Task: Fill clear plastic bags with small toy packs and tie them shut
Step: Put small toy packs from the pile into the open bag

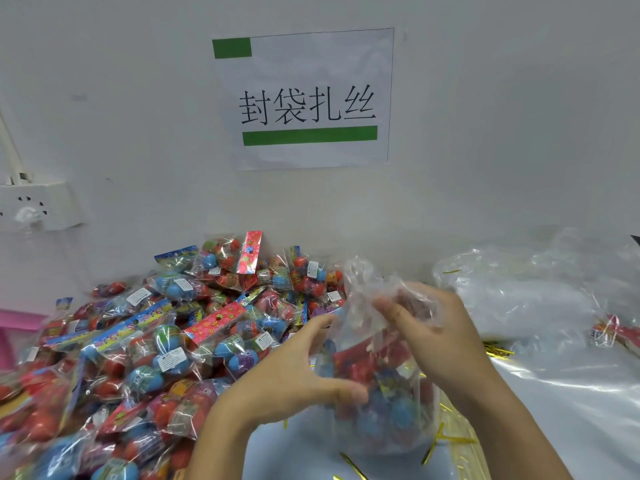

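Between the two hands, near the middle of the table (571,410), stood a clear bag (384,386) already holding red and blue toy packs. The right hand (433,327) pinched the crumpled top of the bag, its fingers curled into the plastic. The left hand (298,368) lay against the bag's side, fingers spread and fairly straight. A heap of toy packs (145,341) covered the table to the left. Gold twist ties (433,445) lay scattered near the bag, and empty clear bags (540,292) sat to the right. A paper sign (308,98) hung on the wall.

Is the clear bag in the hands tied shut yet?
Not yet: the clear bag holds toy packs, its mouth loose in the right hand; no tie on it.
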Available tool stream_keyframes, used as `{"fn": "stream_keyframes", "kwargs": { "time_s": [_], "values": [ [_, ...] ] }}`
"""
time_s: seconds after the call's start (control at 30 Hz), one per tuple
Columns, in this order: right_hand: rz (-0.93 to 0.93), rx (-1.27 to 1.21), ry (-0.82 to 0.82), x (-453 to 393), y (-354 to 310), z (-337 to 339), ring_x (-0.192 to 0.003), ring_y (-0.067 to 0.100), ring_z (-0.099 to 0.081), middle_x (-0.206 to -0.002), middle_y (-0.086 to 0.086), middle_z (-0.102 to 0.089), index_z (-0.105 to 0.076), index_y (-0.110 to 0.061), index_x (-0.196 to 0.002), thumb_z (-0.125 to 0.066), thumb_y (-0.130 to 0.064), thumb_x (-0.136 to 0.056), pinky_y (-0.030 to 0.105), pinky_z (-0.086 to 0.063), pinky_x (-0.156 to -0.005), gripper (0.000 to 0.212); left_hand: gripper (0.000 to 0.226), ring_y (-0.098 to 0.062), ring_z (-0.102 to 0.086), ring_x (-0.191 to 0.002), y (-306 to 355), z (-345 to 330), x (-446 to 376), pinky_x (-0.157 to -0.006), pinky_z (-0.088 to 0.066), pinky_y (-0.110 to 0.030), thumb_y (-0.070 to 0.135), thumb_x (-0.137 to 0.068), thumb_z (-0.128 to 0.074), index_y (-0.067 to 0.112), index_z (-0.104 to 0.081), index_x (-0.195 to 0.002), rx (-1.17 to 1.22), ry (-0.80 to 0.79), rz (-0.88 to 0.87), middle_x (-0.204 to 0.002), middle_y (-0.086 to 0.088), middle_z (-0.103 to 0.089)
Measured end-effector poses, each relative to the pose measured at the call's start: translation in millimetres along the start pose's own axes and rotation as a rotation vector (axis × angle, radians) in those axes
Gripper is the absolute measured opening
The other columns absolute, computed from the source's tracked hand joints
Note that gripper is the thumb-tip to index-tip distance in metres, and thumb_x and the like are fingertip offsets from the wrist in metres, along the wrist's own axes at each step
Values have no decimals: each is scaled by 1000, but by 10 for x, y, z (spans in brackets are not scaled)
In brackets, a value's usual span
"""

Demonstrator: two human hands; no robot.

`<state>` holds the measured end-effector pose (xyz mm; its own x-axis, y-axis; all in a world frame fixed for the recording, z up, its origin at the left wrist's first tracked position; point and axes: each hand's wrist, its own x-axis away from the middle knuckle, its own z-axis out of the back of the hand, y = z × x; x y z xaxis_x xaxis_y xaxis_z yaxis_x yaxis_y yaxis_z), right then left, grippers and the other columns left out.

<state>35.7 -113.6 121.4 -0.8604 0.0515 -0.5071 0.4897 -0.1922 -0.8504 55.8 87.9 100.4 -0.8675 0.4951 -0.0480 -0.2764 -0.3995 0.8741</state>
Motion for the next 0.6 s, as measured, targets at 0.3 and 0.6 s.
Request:
{"fn": "stream_keyframes", "kwargs": {
  "time_s": [0.3,0.6],
  "values": [
    [-45,-173,95,-3,-22,-39,-56,12,-57,-61,6,-56,-74,-24,-77,-68,-28,-93,28,-50,-49,18,107,26,-48,-110,38,-274,-117,-85,-38,5,13,-64,-92,46,-21,-138,57,-130,-143,-118,51,-51],
    [-87,-234,206,-19,31,-63,-82,36,-72,-85,15,-74,-74,-13,-92,-67,-33,-94,53,-59,-75,21,127,1,-39,-138,224,-567,-259,-111,-41,-36,48,-44,-96,73,-14,-137,-37,155,-273,-147,31,-37]
  ]
}}
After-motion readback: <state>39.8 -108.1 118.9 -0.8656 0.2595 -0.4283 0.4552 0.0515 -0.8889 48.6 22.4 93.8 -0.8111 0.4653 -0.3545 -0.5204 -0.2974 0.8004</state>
